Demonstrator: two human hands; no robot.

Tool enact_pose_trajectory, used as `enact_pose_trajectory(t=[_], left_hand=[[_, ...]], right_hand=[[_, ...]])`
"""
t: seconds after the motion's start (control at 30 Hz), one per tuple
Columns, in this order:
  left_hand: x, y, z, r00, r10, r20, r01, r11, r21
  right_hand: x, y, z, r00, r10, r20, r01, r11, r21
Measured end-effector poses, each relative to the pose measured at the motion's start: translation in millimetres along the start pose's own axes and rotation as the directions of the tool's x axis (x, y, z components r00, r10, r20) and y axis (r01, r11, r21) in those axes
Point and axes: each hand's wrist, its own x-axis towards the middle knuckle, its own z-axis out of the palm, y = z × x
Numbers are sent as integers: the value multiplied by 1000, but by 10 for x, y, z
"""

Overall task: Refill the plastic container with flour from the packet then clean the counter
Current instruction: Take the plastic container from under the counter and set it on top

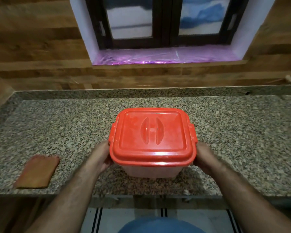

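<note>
A square plastic container point(152, 171) with a translucent body and a red lid point(152, 137) is at the middle of the granite counter point(242, 140). The lid is on, with side latches and a moulded handle on top. My left hand point(100, 158) grips the container's left side just under the lid. My right hand point(204, 158) grips its right side the same way. Whether the container rests on the counter or is held just above it I cannot tell. No flour packet is in view.
An orange-brown folded cloth point(36, 172) lies on the counter at the front left, near the edge. A wooden wall and a window with a purple-lined sill point(158, 56) rise behind the counter. A striped floor mat point(158, 216) lies below the counter edge.
</note>
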Motion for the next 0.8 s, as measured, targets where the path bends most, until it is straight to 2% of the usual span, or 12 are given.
enact_pose_trajectory(t=[0.07, 0.13, 0.17, 0.23, 0.27, 0.3, 0.4, 0.47, 0.53, 0.6, 0.73, 0.8], left_hand=[[-15, -19, -61, 999, -41, -11, 42, 985, 169], [-58, 33, -89, 985, 113, -133, -71, 957, 282], [-131, 91, -74, 946, 248, -210, -173, 931, 323], [-357, 209, 19, 793, 535, -293, -394, 816, 424], [-485, 249, 97, 724, 645, -244, -475, 723, 502], [-582, 265, 171, 694, 705, -148, -511, 627, 588], [-726, 137, 368, 741, 661, 119, -423, 321, 847], [-738, 15, 450, 749, 648, 138, -357, 219, 908], [-759, -45, 510, 734, 668, 123, -341, 207, 917], [-745, -72, 508, 732, 672, 112, -324, 199, 925], [-770, -26, 472, 723, 678, 131, -311, 150, 939], [-811, 5, 473, 710, 691, 134, -316, 143, 938]], right_hand=[[-12, -28, -52, 1000, 2, -1, -2, 998, -60], [-3, -106, -114, 988, -39, -150, 22, 993, -113], [-22, -164, -147, 969, -59, -240, 34, 994, -107], [-146, -352, -150, 944, -136, -301, 94, 984, -149], [-216, -442, -128, 951, -171, -258, 120, 972, -200], [-313, -550, -83, 964, -192, -184, 146, 960, -240], [-469, -734, 50, 979, -195, -59, 175, 952, -251], [-452, -727, 119, 978, -176, -111, 137, 945, -297], [-389, -702, 156, 971, -161, -177, 90, 931, -352], [-302, -658, 140, 974, -133, -183, 64, 937, -342], [-305, -740, 151, 955, -189, -228, 104, 935, -340], [-451, -855, 202, 943, -222, -247, 158, 954, -253]])
